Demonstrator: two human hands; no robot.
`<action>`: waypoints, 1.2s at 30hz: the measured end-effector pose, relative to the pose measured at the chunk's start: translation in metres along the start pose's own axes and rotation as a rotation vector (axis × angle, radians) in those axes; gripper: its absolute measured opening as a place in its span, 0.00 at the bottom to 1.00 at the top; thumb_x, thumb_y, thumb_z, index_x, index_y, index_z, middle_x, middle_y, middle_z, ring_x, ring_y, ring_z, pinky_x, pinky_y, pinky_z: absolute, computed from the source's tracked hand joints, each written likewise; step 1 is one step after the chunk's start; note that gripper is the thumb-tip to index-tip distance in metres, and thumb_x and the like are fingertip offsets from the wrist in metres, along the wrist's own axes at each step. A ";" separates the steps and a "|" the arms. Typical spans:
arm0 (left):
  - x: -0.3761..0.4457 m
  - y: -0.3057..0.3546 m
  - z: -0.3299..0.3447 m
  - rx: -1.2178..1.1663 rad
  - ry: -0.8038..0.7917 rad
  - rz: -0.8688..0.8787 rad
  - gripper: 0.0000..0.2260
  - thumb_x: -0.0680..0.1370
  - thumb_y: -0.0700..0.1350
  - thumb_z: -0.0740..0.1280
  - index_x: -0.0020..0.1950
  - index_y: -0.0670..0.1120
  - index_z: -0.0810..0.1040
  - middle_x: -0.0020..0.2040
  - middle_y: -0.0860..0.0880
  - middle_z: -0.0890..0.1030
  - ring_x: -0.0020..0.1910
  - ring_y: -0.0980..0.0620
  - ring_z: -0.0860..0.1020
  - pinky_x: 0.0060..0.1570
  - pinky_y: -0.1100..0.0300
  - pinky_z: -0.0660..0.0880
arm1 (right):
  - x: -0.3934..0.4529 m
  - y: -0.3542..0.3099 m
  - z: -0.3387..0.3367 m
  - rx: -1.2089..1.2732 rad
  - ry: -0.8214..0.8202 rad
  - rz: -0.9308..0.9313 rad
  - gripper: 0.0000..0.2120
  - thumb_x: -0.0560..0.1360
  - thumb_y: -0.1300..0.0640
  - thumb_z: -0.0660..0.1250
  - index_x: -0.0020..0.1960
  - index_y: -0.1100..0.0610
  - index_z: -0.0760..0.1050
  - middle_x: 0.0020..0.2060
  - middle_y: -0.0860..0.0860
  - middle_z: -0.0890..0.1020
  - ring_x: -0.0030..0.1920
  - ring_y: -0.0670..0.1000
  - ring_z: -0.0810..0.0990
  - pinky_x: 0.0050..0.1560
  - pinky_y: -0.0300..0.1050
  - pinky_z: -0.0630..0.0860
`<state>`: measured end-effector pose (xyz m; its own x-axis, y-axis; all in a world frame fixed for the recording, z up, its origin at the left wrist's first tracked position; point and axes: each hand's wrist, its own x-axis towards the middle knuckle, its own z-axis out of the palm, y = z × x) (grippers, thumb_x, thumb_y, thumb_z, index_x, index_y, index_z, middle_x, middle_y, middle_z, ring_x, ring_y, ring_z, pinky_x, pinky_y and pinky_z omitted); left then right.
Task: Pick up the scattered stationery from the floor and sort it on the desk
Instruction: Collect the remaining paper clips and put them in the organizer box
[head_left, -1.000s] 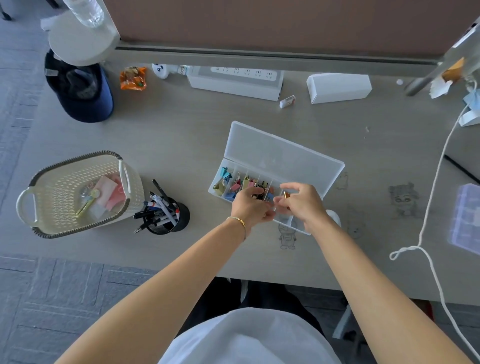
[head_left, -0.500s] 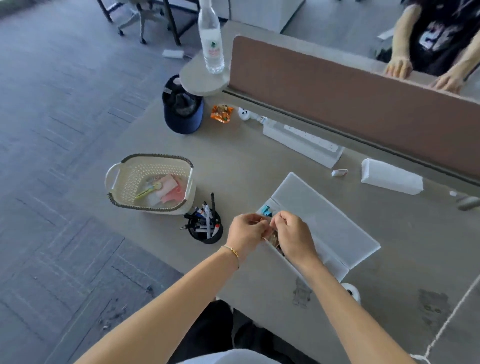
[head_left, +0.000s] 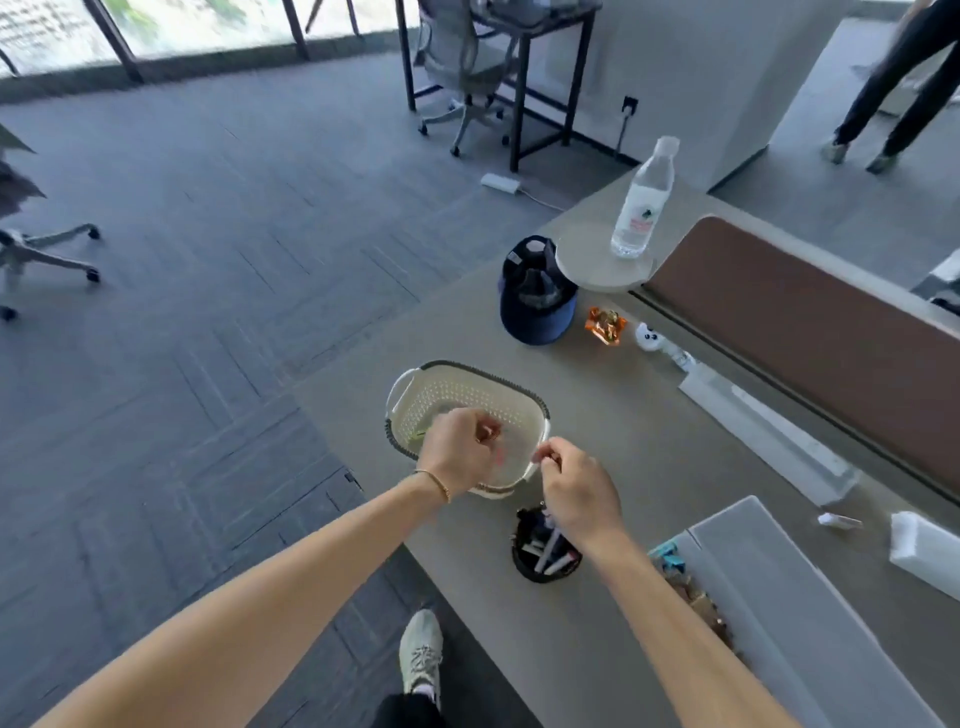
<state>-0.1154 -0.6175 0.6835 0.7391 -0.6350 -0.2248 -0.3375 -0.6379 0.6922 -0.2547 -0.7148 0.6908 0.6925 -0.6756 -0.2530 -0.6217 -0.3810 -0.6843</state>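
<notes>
A cream perforated basket (head_left: 470, 387) stands on the grey desk (head_left: 649, 447) near its left edge. My left hand (head_left: 457, 452) hovers over the basket's inside with its fingers curled; blur hides whether they pinch anything. My right hand (head_left: 579, 491) has thumb and forefinger drawn together right at the basket's near handle; I cannot tell if they grip it. A black pen cup (head_left: 543, 551) full of markers sits just under my right wrist. The clear compartment box (head_left: 769, 597) with coloured clips lies open at the lower right.
On the desk lie a navy cap (head_left: 537, 306), an orange wrapper (head_left: 605, 325), a white power strip (head_left: 763, 431) and a white carton (head_left: 924, 556). A water bottle (head_left: 641, 202) stands on a round shelf. Office chairs and another person's legs are across the carpet.
Both hands left the compartment box and moved left to the basket. My head turned left and up, bringing the floor and room into view.
</notes>
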 end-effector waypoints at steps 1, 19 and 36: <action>0.011 -0.007 -0.009 0.058 -0.016 0.000 0.10 0.72 0.38 0.69 0.49 0.50 0.84 0.45 0.52 0.84 0.47 0.50 0.80 0.47 0.58 0.77 | 0.005 -0.007 0.008 -0.006 0.005 0.004 0.11 0.78 0.59 0.59 0.48 0.47 0.79 0.35 0.44 0.79 0.40 0.50 0.78 0.36 0.44 0.67; 0.078 -0.095 -0.039 0.588 -0.214 0.371 0.10 0.73 0.36 0.62 0.50 0.44 0.80 0.44 0.46 0.82 0.46 0.44 0.79 0.43 0.56 0.70 | 0.102 -0.050 0.095 -0.426 -0.051 0.018 0.15 0.75 0.64 0.61 0.57 0.52 0.80 0.53 0.49 0.84 0.54 0.53 0.80 0.48 0.44 0.74; -0.037 -0.148 -0.097 0.565 0.155 0.119 0.12 0.74 0.43 0.63 0.57 0.48 0.78 0.51 0.47 0.79 0.49 0.45 0.77 0.50 0.52 0.72 | 0.034 -0.106 0.146 -0.432 -0.070 -0.690 0.13 0.70 0.63 0.65 0.53 0.55 0.81 0.47 0.51 0.83 0.48 0.55 0.80 0.49 0.52 0.77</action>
<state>-0.0362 -0.4571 0.6562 0.7394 -0.6723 -0.0363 -0.6495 -0.7264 0.2246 -0.1115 -0.6054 0.6552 0.9834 -0.1643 0.0770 -0.1232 -0.9162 -0.3813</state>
